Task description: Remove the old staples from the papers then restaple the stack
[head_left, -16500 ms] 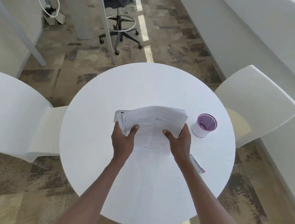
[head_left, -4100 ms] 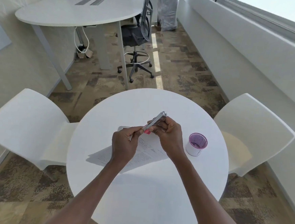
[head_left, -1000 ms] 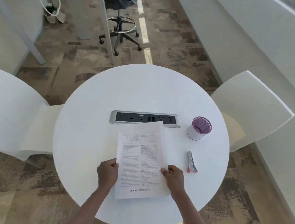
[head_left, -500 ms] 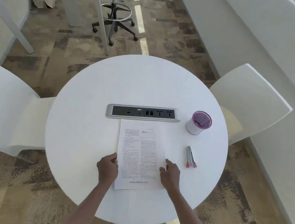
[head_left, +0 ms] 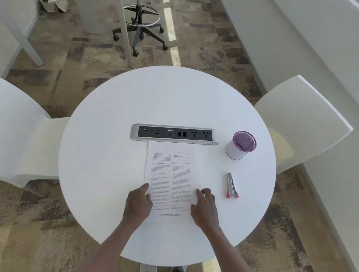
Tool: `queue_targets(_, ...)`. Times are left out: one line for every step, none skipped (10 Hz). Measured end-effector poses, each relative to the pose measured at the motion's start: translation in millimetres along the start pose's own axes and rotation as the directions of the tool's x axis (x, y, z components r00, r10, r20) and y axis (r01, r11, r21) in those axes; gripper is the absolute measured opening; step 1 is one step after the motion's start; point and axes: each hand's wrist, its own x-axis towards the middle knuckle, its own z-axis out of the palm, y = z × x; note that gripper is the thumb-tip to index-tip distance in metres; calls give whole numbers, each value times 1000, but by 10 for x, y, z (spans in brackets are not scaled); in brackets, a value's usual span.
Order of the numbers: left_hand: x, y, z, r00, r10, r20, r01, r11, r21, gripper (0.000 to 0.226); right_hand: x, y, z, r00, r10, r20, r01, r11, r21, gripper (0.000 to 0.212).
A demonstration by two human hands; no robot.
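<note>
The stack of printed papers (head_left: 171,178) lies flat and squared on the round white table (head_left: 100,151), just below the socket strip. My left hand (head_left: 137,203) rests at the stack's lower left edge, thumb touching the sheet. My right hand (head_left: 205,206) rests at the lower right edge with its fingers spread and slightly lifted. Neither hand grips anything. A small grey stapler with red ends (head_left: 231,185) lies on the table to the right of the papers, apart from my right hand.
A silver power and socket strip (head_left: 174,134) is set into the table's middle. A white cup with a purple mesh lining (head_left: 240,145) stands at the right. White chairs (head_left: 300,119) flank the table on both sides. An office chair (head_left: 140,25) stands beyond.
The papers were held at their lower corners a second ago; now they lie flat on the table and my fingers have loosened at the edges. The stapler has stayed put.
</note>
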Motion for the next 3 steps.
queue_targets(-40, 62, -48, 998, 70, -2, -69, 996, 61, 34, -21, -56, -42, 994, -70, -78, 65, 996, -66, 58)
queue_targets(-40, 78, -104, 991, 135, -12, -134, 988, 83, 53, -29, -161, -98, 969, -161, -189, 143, 984, -103, 63)
queue_targets(-20, 152, -232, 965, 247, -92, -237, 965, 113, 63, -5, -289, -208, 913, -239, -330, 208, 970, -128, 65)
